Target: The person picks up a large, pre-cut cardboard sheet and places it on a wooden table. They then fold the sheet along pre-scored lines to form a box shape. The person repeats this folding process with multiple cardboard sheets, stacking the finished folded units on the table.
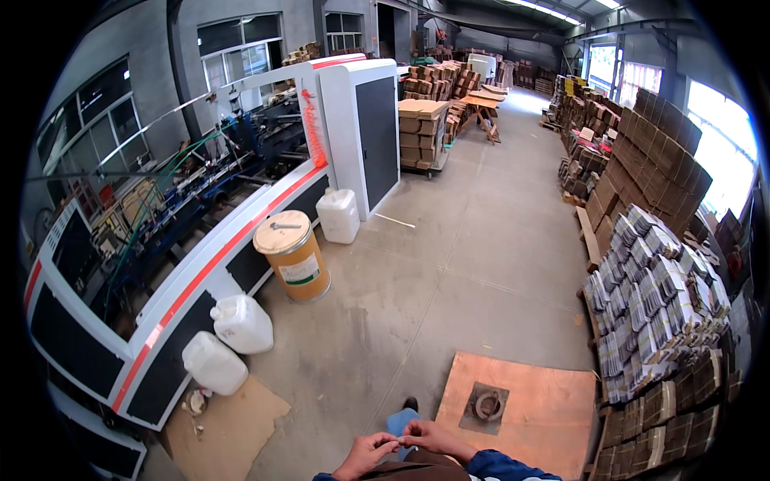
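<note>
Both left hand [365, 457] and right hand [435, 438] pinched closed, contents unclear, yellow-brown drum [293, 252], white-green label [301, 272]

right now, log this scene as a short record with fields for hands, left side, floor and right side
hands: left hand and right hand, fingertips close together; anything held is too small to identify
left side: red-striped machine, tan drum, three white jugs
floor: orange-brown board, cardboard sheet
right side: grey-white stacks, brown cardboard bundles
</note>
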The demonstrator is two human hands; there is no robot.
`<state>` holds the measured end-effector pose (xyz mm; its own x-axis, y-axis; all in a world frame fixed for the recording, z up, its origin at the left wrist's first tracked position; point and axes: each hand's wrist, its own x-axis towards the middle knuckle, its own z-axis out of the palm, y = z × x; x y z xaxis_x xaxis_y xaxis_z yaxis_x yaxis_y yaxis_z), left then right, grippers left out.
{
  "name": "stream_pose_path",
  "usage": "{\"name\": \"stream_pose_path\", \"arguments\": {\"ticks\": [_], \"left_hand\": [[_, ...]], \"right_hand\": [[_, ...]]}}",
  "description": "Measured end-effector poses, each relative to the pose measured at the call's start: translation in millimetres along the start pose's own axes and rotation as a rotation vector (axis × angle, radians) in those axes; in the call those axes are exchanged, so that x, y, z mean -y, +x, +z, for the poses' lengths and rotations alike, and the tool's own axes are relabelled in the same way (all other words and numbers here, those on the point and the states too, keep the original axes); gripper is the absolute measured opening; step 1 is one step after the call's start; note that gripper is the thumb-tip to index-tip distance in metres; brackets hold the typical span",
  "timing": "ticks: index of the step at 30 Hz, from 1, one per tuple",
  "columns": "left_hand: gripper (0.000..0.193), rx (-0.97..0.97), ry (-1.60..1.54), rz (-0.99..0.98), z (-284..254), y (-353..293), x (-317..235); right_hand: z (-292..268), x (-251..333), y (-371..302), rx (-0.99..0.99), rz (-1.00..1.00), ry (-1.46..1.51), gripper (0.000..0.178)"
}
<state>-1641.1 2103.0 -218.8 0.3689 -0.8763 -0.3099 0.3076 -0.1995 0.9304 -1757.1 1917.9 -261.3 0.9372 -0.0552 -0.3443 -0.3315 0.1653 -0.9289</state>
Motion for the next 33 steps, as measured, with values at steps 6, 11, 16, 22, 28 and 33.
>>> {"name": "stream_pose_path", "arguments": {"ticks": [6,11,16,22,28,33], "left_hand": [[0.025,-0.036,0.174,-0.028,-21,171,-83],[0.020,0.029,0.371,0.109,-4,317,-163],[0.019,0.271,0.394,0.121,23,471,-196],[0.021,0.530,0.520,0.140,64,672,-241],[0.022,0.781,0.478,0.146,145,873,-300],[0.022,1.034,0.519,0.215,235,1003,-342]], "right_hand": [[-136,83,99,-0.160,0.019,-0.123,0.023],[-254,154,128,-0.306,-0.046,-0.166,0.023],[-375,168,150,-0.506,-0.035,-0.068,0.021],[-534,191,185,-0.712,-0.055,0.050,0.025],[-707,235,197,-0.905,-0.148,0.230,0.023],[-826,254,170,-1.074,-0.106,0.213,0.019]]}}
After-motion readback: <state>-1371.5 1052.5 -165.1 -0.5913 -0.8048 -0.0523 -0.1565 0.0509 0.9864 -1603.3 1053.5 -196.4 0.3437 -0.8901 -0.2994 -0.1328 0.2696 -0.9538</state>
